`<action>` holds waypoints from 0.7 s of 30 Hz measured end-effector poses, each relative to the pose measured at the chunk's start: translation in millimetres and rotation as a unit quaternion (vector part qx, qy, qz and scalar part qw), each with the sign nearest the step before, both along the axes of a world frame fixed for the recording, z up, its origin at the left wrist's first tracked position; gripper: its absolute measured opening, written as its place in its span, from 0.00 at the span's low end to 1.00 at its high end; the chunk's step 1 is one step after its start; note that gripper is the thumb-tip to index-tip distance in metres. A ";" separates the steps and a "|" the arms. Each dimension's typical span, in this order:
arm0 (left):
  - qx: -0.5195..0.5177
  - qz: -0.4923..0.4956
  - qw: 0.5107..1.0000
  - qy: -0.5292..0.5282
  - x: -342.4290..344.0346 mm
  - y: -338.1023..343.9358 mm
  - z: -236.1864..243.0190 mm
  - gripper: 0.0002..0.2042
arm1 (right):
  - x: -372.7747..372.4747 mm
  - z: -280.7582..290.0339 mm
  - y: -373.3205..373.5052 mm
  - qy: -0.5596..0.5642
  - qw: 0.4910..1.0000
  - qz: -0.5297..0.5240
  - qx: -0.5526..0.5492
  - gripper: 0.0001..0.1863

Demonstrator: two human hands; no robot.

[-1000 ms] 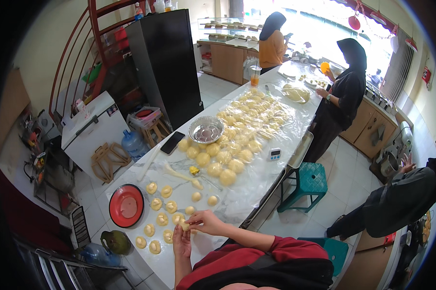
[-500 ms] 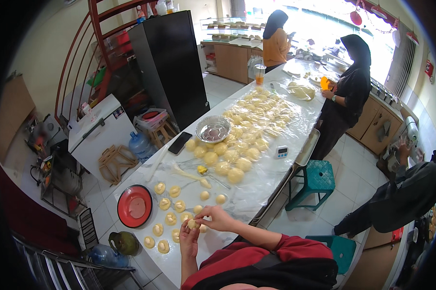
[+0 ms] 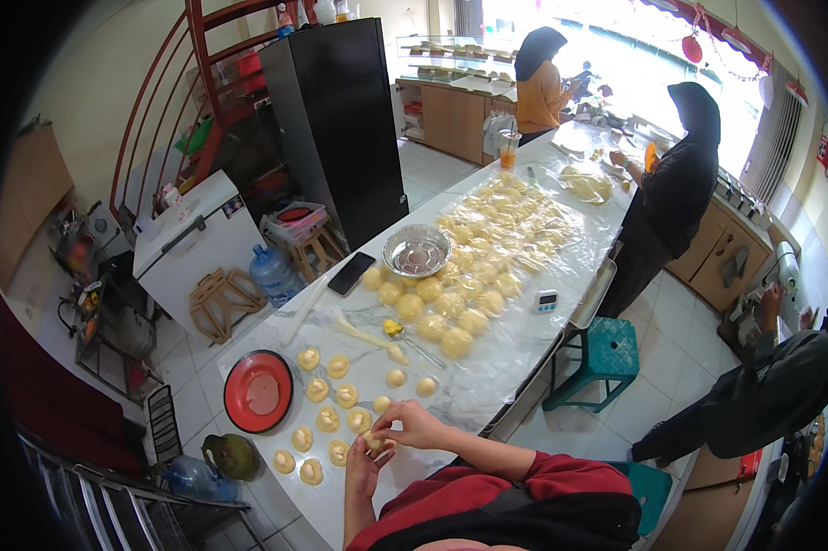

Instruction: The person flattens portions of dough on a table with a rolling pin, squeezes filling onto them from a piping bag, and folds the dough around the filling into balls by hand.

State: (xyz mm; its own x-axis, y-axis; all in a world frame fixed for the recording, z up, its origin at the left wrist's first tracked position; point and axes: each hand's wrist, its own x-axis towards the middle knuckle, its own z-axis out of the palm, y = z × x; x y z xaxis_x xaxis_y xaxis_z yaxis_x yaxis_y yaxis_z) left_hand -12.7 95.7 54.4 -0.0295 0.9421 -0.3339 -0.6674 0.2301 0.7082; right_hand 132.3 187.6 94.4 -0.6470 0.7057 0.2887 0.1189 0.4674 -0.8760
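My left hand (image 3: 363, 466) cups a small piece of yellow dough (image 3: 374, 442) from below at the near edge of the table. The fingers of my right hand (image 3: 416, 424) pinch the same piece from above. Left of my hands lie several flattened dough rounds (image 3: 328, 419), each with a pale strip on top. Just beyond my right hand sit a few plain dough balls (image 3: 396, 377). A red plate (image 3: 233, 393) with a black rim, holding a flat pink round, stands on the left.
Clear plastic sheeting covers many larger dough balls (image 3: 456, 342) further along the table. Around them are a foil pan (image 3: 418, 251), a phone (image 3: 351, 274), a timer (image 3: 547, 301) and a spoon (image 3: 423, 349). A co-worker in black (image 3: 676, 184) stands at the far right side; green stools (image 3: 607, 358) stand beside the table.
My view has shifted slightly. Both hands stay on the dough piece, with my right fingers moved a little over it. The co-worker in black now reaches further over the table.
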 end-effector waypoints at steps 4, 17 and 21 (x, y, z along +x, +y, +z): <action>0.046 0.072 0.988 -0.129 8.3 6.1 4.9 0.15 | -4.0 3.6 -2.5 0.017 0.998 -0.027 -0.048 0.06; 0.051 -0.038 0.998 -0.030 -24.1 -4.5 -33.1 0.22 | -2.5 2.9 -9.0 0.007 1.000 -0.027 0.011 0.07; 0.079 0.008 0.994 -0.071 -1.3 -3.1 -7.5 0.21 | 0.0 -1.2 -6.5 -0.018 1.000 0.011 0.003 0.08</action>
